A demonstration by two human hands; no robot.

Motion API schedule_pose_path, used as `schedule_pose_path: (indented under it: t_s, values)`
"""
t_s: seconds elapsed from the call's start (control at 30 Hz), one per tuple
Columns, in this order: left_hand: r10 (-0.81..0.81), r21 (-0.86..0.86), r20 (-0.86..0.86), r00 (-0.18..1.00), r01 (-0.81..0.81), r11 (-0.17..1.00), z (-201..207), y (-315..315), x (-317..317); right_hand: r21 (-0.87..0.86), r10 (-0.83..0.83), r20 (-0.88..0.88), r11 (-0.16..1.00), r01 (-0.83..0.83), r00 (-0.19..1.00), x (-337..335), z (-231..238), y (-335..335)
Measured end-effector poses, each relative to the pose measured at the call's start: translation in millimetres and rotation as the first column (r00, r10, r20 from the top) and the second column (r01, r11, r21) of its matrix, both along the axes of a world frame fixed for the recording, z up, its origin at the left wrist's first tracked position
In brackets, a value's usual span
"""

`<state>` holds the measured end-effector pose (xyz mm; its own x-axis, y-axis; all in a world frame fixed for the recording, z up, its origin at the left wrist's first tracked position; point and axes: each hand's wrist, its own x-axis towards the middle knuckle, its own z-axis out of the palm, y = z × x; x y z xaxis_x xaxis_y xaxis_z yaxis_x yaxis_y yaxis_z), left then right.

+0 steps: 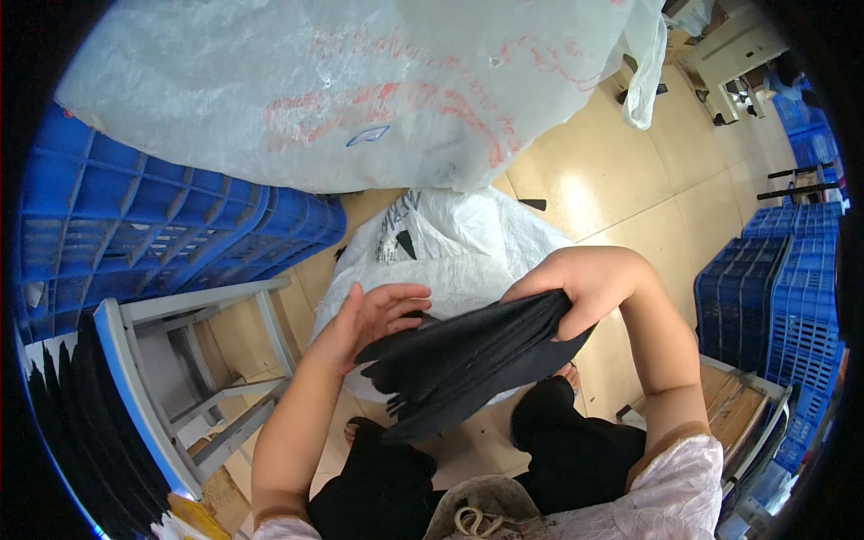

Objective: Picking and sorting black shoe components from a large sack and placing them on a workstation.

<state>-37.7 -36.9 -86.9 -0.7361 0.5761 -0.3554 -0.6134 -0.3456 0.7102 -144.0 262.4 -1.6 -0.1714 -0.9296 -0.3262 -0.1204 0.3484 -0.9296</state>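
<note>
My right hand (589, 281) grips one end of a stack of black fabric pieces (459, 360), thumb on top and fingers wrapped over the far edge. The stack hangs slanting toward the lower left, and its loose ends fan out in uneven layers. Beside those loose ends, my left hand (371, 326) is open, fingers spread and slightly curled; part of its lower edge is close to the cloth. Beneath both hands lies a white woven sack (450, 236) on the floor, with small black scraps showing near its far side.
A large translucent plastic bag (360, 90) with red marks fills the far side. Blue crates stand left (153, 216) and right (733, 297). A grey metal frame (193, 396) is at my left, near more black fabric (90, 432). A wooden stool (733, 400) stands right, on tiled floor.
</note>
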Motion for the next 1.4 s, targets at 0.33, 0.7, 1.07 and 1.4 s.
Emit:
schedule_pose_path:
  t_s: [0.33,0.7,1.07,1.4]
  values:
    - [-0.201,-0.062,0.056,0.978,0.204,0.977,30,26,-10,0.273,0.115,-0.379,0.962,-0.007,0.918,-6,-14,-41]
    - [0.15,-0.226,0.134,0.98,-0.117,0.967,32,20,-2,0.08,-0.053,-0.826,0.974,0.21,0.561,1,-14,-67]
    - [0.309,-0.418,-0.085,0.947,-0.315,0.852,25,28,20,-0.145,-0.512,-0.62,0.82,0.554,0.595,42,-37,-78]
    - [0.359,-0.319,-0.016,0.933,-0.345,0.883,26,31,26,0.048,-0.549,-0.346,0.8,0.598,0.761,60,-40,-76]
